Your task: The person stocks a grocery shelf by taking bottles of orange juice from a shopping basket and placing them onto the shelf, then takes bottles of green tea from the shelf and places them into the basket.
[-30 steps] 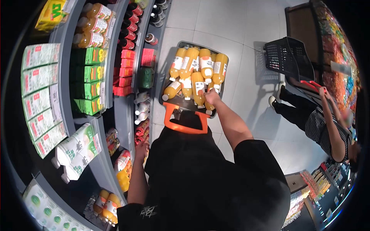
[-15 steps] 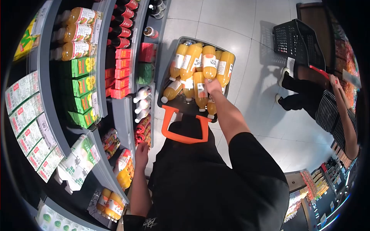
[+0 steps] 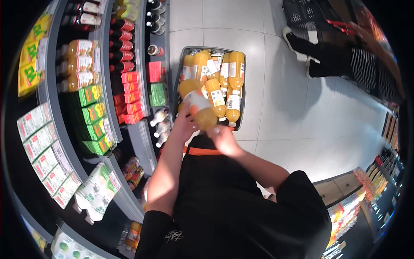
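Note:
An orange juice bottle point(image 3: 199, 105) with a white label is held tilted above the near left part of a dark basket point(image 3: 244, 88), blurred by motion. My left hand point(image 3: 185, 124) grips its left side. At the bottle's lower, neck end, my right hand point(image 3: 224, 140) is closed round it; the cap is mostly hidden. Several more juice bottles point(image 3: 236, 71) lie in the basket in two rows. The basket's orange handle point(image 3: 202, 151) shows as a strip against my black clothing.
Shelves on the left hold green boxes point(image 3: 94, 113), red boxes point(image 3: 133, 98), dark drink bottles point(image 3: 123, 45) and white-labelled packs point(image 3: 45, 149). Another person point(image 3: 336, 60) stands at the upper right beside a black basket point(image 3: 302, 13). Pale floor tiles point(image 3: 276, 116) lie between.
My right hand has lifted a juice bottle from the basket and drawn it towards me. My left hand has come up from beside the shelf to the bottle. The other person has shifted up and left in view.

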A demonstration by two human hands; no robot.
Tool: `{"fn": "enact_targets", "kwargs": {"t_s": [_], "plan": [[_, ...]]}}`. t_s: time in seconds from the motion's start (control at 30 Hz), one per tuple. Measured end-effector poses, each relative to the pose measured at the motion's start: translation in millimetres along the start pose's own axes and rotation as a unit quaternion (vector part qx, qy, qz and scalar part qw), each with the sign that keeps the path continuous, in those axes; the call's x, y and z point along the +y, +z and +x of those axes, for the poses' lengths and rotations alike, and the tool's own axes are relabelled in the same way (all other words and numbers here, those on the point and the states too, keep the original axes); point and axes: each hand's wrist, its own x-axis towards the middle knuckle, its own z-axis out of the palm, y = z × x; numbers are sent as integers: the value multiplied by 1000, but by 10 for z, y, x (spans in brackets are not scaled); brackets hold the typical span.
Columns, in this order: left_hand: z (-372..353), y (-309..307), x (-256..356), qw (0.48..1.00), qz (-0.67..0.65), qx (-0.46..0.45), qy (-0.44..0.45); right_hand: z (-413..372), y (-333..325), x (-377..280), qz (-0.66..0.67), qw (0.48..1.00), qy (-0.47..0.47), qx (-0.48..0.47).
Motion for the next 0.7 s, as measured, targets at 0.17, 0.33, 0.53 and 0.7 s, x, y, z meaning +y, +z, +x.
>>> {"fn": "enact_targets", "kwargs": {"t_s": [0.17, 0.33, 0.53, 0.7], "plan": [[-128, -492, 139, 992, -72, -38, 93, 144, -101, -392, -94, 945, 31, -311], [-872, -1001, 269, 949, 158, 133, 239, 1376, -571, 722, -160, 982, 92, -28], [-1522, -2081, -455, 867, 368, 210, 264, 1959, -1163, 1017, -415, 877, 229, 78], [-1834, -2758, -1949, 855, 377, 351, 65, 2106, -922, 1070, -486, 857, 172, -9]]}}
